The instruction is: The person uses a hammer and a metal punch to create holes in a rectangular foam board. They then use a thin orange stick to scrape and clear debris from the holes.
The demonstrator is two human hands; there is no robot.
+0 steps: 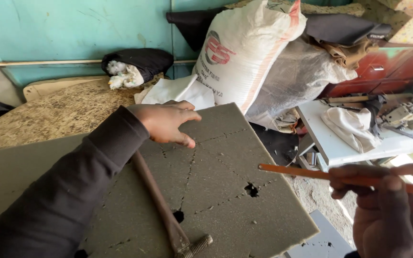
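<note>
The grey foam sheet [225,191] is spread flat across the middle of the view, marked with dotted lines and pierced by a few small holes. It is pressed near its far edge by the left hand [166,122], laid palm down with fingers loosely spread and nothing held. The right hand [388,205] is kept off the sheet's right edge, closed around a thin orange blade [311,174], whose long axis runs leftward, its tip just over that edge. A rusty hammer [168,215] is seen lying on the sheet beside the left sleeve, handle pointing away.
</note>
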